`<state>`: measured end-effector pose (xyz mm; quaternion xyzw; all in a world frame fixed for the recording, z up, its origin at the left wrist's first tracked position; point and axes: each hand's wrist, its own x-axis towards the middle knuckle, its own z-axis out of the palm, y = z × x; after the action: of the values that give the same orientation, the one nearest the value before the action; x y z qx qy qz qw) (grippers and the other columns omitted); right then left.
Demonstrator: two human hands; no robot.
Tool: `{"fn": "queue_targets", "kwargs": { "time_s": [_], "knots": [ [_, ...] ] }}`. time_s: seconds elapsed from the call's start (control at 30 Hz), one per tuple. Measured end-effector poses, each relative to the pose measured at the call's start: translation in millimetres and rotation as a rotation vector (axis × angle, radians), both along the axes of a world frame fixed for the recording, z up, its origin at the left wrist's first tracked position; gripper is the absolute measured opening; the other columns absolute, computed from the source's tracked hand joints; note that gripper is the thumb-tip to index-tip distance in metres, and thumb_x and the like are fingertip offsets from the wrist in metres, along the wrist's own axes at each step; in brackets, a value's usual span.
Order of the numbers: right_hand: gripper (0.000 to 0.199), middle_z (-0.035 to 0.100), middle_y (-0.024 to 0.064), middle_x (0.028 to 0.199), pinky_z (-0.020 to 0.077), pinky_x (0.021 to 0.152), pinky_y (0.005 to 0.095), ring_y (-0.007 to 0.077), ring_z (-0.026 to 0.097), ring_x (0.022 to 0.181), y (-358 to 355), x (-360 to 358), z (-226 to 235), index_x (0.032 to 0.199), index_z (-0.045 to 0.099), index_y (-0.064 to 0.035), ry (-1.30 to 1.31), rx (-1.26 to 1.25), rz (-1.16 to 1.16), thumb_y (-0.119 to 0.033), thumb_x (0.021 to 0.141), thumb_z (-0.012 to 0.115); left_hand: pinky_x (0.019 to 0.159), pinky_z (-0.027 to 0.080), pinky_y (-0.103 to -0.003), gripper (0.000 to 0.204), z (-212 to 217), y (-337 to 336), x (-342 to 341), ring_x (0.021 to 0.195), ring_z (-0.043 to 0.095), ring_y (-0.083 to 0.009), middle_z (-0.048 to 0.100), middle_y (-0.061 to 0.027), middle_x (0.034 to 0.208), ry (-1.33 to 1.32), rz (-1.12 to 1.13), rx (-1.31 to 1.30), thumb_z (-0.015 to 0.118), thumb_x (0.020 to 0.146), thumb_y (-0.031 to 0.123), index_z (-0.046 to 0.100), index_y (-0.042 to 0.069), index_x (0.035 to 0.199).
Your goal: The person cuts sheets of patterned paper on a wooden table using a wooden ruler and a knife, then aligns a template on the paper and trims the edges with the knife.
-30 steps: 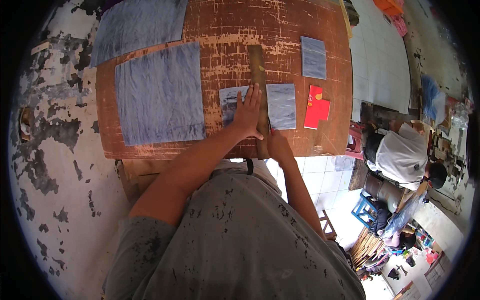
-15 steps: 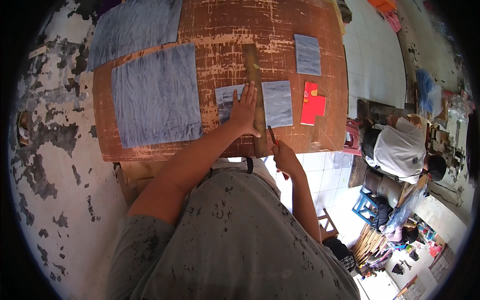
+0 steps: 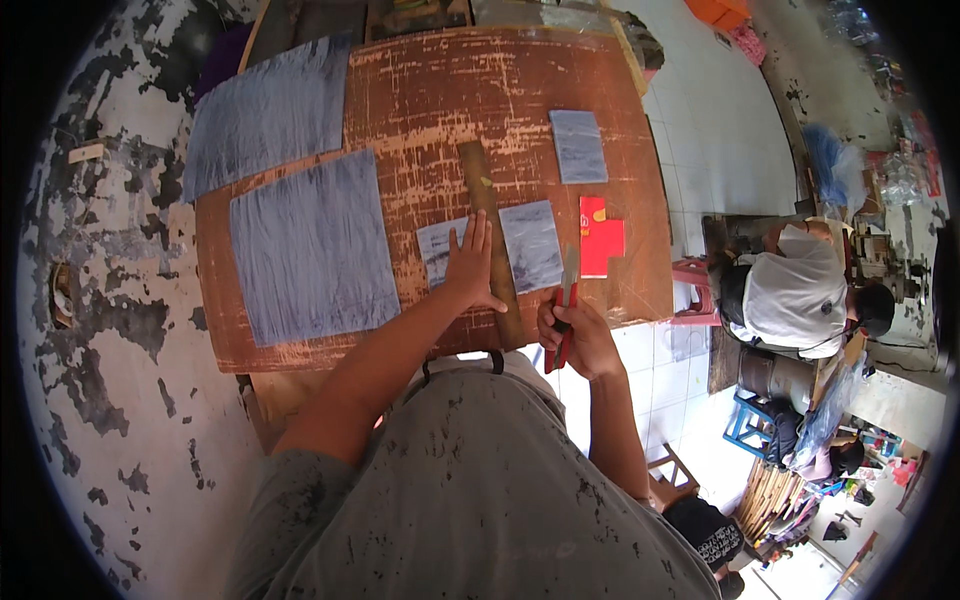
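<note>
My left hand (image 3: 468,272) lies flat with fingers stretched, at the left edge of a long brown straightedge (image 3: 508,300). The straightedge runs over a marbled grey-blue sheet, with one part (image 3: 434,247) showing on its left, partly under my hand, and another part (image 3: 533,246) on its right. Whether these parts are joined beneath it is hidden. My right hand (image 3: 588,338) is closed round a red-handled cutter knife (image 3: 567,297), its blade pointing away from me, just right of the sheet's near corner. Beyond the blade lies a red notched flat piece (image 3: 600,245).
Two large grey-blue sheets (image 3: 315,250) (image 3: 268,118) lie on the left of the scratched brown table (image 3: 430,85). A smaller grey-blue piece (image 3: 580,150) lies at the right. A person in a white shirt (image 3: 795,290) sits off to the right, near a blue stool (image 3: 748,425).
The knife has turned in my right hand and its blade now shows raised, slightly farther right. My left hand stays on the straightedge. The whole view has shifted, placing the table lower.
</note>
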<state>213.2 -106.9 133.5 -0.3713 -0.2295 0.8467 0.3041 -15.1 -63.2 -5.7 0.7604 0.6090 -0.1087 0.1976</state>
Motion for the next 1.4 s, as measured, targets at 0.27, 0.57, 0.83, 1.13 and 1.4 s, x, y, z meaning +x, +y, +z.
{"fn": "queue_targets", "kwargs": {
  "time_s": [0.27, 0.57, 0.83, 1.13, 1.4],
  "knots": [
    [0.032, 0.052, 0.0033, 0.083, 0.0546, 0.078, 0.0323, 0.0185, 0.059, 0.073, 11, -6, 20, 0.130, 0.050, -0.0067, -0.081, 0.047, -0.005, -0.033, 0.118, 0.036, 0.127, 0.016, -0.067, 0.175, -7, -5, 0, 0.164, -0.001, -0.0429, -0.004, -0.0308, 0.175, 0.003, 0.003, 0.008, 0.086, 0.044, 0.086, 0.006, -0.012, 0.165],
    [0.033, 0.052, 0.0051, 0.092, 0.0529, 0.079, 0.0405, 0.0158, 0.053, 0.074, 12, 5, 15, 0.142, 0.044, -0.0095, 0.132, 0.085, 0.056, -0.031, 0.117, 0.042, 0.124, 0.016, -0.071, 0.177, -12, -3, -1, 0.163, 0.001, -0.0474, -0.004, -0.0347, 0.173, -0.047, -0.016, 0.067, 0.085, 0.042, 0.088, 0.007, -0.016, 0.162],
    [0.034, 0.051, 0.0062, 0.089, 0.0523, 0.079, 0.0420, 0.0207, 0.056, 0.079, 11, 1, 26, 0.144, 0.044, -0.0106, 0.177, 0.021, 0.026, -0.029, 0.116, 0.045, 0.125, 0.015, -0.069, 0.177, -15, -5, -2, 0.163, 0.001, -0.0456, -0.005, -0.0322, 0.174, -0.034, -0.014, 0.065, 0.085, 0.041, 0.087, 0.007, -0.015, 0.163],
    [0.036, 0.048, 0.0038, 0.091, 0.0488, 0.073, 0.0375, 0.0175, 0.052, 0.075, 5, 8, 7, 0.146, 0.046, -0.0107, 0.275, 0.037, 0.029, -0.028, 0.114, 0.047, 0.124, 0.016, -0.071, 0.177, -16, -4, -2, 0.163, 0.000, -0.0470, -0.007, -0.0338, 0.173, -0.038, -0.020, 0.067, 0.085, 0.043, 0.088, 0.004, -0.015, 0.163],
    [0.053, 0.047, 0.0017, 0.092, 0.0428, 0.070, 0.0286, 0.0123, 0.047, 0.073, 1, 7, 10, 0.156, 0.041, -0.0060, 0.355, 0.111, 0.039, -0.032, 0.111, 0.053, 0.126, 0.014, -0.069, 0.178, -14, -3, -1, 0.163, -0.001, -0.0451, -0.008, -0.0318, 0.174, -0.001, -0.017, 0.042, 0.084, 0.043, 0.088, 0.004, -0.014, 0.164]
  ]
}}
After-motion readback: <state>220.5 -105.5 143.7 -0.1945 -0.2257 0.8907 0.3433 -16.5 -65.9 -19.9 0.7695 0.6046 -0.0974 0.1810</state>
